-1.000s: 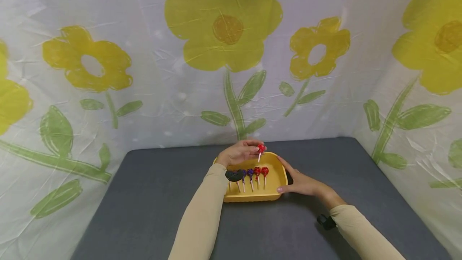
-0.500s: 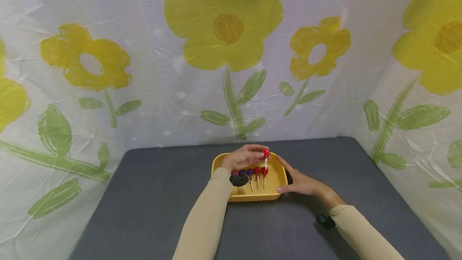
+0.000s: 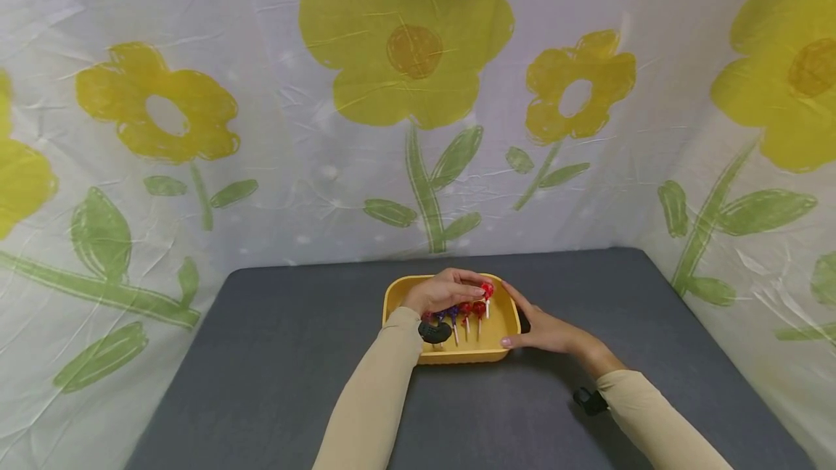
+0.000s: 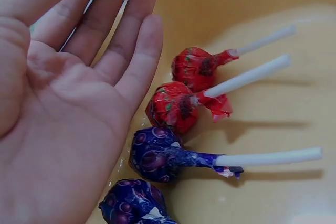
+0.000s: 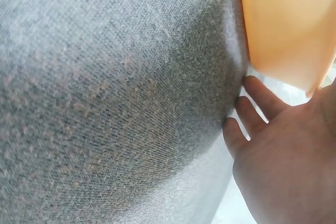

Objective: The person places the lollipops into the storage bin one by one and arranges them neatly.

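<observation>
In the head view, my left hand (image 3: 447, 291) pinches a red-wrapped lollipop (image 3: 488, 290) with its white stick pointing down, over the right part of a yellow tray (image 3: 499, 354). Below it a row of lollipops lies in the tray: two red ones, then purple ones (image 4: 156, 154), partly hidden by my left wrist. The left wrist view shows the red lollipops (image 4: 194, 69) beside my little finger, sticks pointing away from the palm. My right hand (image 3: 545, 328) rests spread against the tray's right side, thumb at the near corner and forefinger at the far one.
The tray stands on a dark grey table (image 3: 300, 354), near its far edge. Behind and at both sides hangs a pale cloth (image 3: 287, 165) printed with yellow flowers. A black wrist strap (image 3: 590, 401) sits on the right arm.
My left hand has moved to the right and lower over the tray, bringing the red lollipop close beside the row's right end. The right hand and the tray have stayed in place.
</observation>
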{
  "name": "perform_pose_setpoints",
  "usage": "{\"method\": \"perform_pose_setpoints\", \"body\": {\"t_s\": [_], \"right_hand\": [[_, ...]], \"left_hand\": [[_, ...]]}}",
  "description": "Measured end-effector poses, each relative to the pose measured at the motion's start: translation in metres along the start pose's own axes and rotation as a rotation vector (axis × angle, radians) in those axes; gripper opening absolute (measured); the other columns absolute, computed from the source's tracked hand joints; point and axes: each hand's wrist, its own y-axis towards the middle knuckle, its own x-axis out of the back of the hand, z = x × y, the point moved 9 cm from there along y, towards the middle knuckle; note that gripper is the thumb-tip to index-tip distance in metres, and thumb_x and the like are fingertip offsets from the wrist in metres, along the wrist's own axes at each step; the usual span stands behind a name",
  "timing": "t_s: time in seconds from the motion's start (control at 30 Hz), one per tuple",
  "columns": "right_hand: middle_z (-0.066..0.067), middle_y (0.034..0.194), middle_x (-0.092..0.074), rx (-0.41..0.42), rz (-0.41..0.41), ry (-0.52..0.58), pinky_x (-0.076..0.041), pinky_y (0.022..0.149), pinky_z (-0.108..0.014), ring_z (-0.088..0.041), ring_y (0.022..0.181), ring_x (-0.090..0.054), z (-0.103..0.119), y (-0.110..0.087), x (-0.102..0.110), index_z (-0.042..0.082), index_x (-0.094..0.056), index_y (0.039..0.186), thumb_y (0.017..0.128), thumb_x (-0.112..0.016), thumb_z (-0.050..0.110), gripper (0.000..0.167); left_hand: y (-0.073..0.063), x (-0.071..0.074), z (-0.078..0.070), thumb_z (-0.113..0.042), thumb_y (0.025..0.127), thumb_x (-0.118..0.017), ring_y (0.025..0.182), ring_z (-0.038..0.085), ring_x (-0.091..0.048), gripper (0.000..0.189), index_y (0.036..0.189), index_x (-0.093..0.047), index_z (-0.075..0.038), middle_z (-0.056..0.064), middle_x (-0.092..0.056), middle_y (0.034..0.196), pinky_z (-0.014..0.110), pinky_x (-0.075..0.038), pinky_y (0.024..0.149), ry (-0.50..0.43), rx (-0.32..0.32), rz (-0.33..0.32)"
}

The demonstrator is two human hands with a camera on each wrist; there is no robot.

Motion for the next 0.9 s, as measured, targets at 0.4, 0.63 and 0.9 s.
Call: {"method": "perform_pose_setpoints", "body": {"t_s": [0.4, 0.63, 0.9], "right_hand": [[-0.018, 0.168, -0.001, -0.016, -0.007, -0.015, -0.020, 0.112, -0.074, -0.049, 0.152, -0.008, -0.0010, 0.0000, 0.0009, 0.034, 0.009, 0.159, 0.085, -0.075, 0.045, 0.113], [-0.018, 0.168, 0.000, -0.015, -0.004, -0.007, -0.020, 0.112, -0.074, -0.048, 0.152, -0.006, -0.0016, -0.0002, 0.0002, 0.033, 0.010, 0.159, 0.085, -0.075, 0.045, 0.113], [-0.018, 0.168, 0.000, -0.008, -0.002, 0.002, -0.021, 0.112, -0.074, -0.048, 0.152, -0.007, -0.0022, -0.0008, -0.0011, 0.034, 0.009, 0.159, 0.086, -0.074, 0.045, 0.112]], "left_hand": [[0.0050, 0.0006, 0.0017, -0.007, 0.096, -0.063, 0.101, 0.010, -0.067, 0.034, 0.130, -0.063, -0.001, 0.007, -0.070, 0.121, 0.034, -0.054, 0.100, 0.127, -0.016, -0.036], [0.0050, 0.0000, 0.0000, -0.010, 0.094, -0.066, 0.103, 0.009, -0.068, 0.034, 0.127, -0.066, -0.004, 0.010, -0.070, 0.124, 0.031, -0.054, 0.098, 0.188, -0.048, -0.064], [0.0039, -0.0006, 0.0001, -0.017, 0.094, -0.069, 0.107, 0.010, -0.068, 0.030, 0.123, -0.070, -0.011, 0.007, -0.071, 0.125, 0.027, -0.055, 0.096, 0.338, -0.050, -0.126]]}}
